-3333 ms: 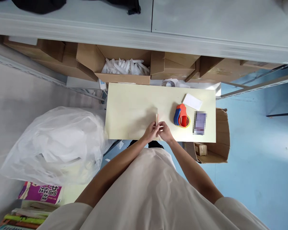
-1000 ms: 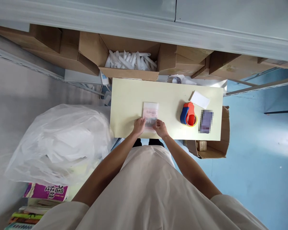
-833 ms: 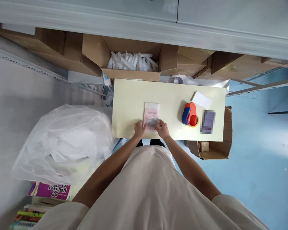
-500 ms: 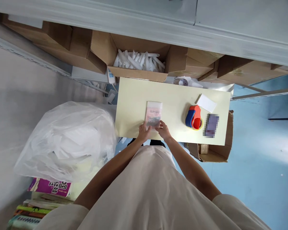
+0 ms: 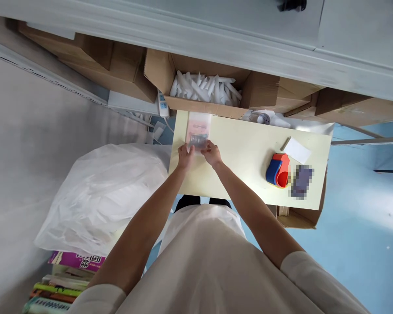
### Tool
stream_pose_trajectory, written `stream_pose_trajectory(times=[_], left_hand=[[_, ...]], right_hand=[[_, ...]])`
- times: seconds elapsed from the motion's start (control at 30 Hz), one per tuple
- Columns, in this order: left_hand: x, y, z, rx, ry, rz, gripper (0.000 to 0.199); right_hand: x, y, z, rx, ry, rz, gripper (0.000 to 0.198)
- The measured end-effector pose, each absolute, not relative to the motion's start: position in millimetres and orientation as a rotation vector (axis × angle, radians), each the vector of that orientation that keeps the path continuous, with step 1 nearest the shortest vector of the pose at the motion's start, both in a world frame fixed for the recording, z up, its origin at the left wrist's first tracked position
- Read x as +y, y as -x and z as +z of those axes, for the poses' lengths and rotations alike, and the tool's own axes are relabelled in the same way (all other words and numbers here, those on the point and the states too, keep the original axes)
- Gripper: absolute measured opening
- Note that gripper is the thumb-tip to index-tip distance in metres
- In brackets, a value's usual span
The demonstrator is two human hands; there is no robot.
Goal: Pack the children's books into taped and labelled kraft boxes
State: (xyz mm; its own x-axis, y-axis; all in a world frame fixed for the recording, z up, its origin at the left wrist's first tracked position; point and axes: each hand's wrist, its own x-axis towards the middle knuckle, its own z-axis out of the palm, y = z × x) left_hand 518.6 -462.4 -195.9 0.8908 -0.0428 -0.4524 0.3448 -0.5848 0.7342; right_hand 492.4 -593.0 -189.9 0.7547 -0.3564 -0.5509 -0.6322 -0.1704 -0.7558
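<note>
A flat pink packet point(image 5: 199, 127), with a dark printed band and a milky clear wrapping, is at the left back of the pale table point(image 5: 236, 174). Its far end comes close to the open carton of white rolled pieces point(image 5: 205, 89). My left hand point(image 5: 185, 156) grips its near left corner, thumb along the near edge. At the near right corner, my right hand point(image 5: 212, 153) has its fingers closed on the edge. The fingertips under the packet are hidden.
On the table's right lie a red and blue tape dispenser point(image 5: 278, 170), a white card stack point(image 5: 296, 149) and a blurred-out dark item point(image 5: 301, 182). A large plastic bag point(image 5: 101, 196) bulges at left above stacked books point(image 5: 55, 292). A grey shelf edge point(image 5: 196, 52) runs overhead.
Both hands have slid the packet away from my body, from the table's near middle to its back left edge. The view has shifted slightly too.
</note>
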Motion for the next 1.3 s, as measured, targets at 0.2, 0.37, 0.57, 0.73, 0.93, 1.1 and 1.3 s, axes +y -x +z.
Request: stream_pose_trajectory(times=[0.2,0.37,0.57,0.73,0.93,1.1,1.3], left_hand=[[-460,-521,-189,0.328,-2.073,-0.577,0.045],[-458,-517,-191,0.251,-2.075,-0.547,0.042],[-454,-509,-184,0.250,-2.102,-0.572,0.043],[-446,-489,-173,0.191,-2.111,-0.641,0.051],[-439,-449,-170,0.028,-2.139,-0.782,0.055],[-433,-409,-157,-0.019,-2.066,-0.954,0.054],[-425,-343,-130,0.115,-2.013,-0.884,0.053]], right_hand=[[-589,-497,-190,0.692,1.803,0.272,0.029],[-589,-497,-193,0.730,1.792,0.264,0.042],[-592,-484,-187,0.865,1.766,0.249,0.067],[-605,-448,-178,0.896,1.708,0.286,0.061],[-631,-384,-166,0.888,1.673,0.378,0.051],[-652,-346,-166,0.777,1.668,0.431,0.044],[-669,-346,-160,0.514,1.721,0.488,0.039]])
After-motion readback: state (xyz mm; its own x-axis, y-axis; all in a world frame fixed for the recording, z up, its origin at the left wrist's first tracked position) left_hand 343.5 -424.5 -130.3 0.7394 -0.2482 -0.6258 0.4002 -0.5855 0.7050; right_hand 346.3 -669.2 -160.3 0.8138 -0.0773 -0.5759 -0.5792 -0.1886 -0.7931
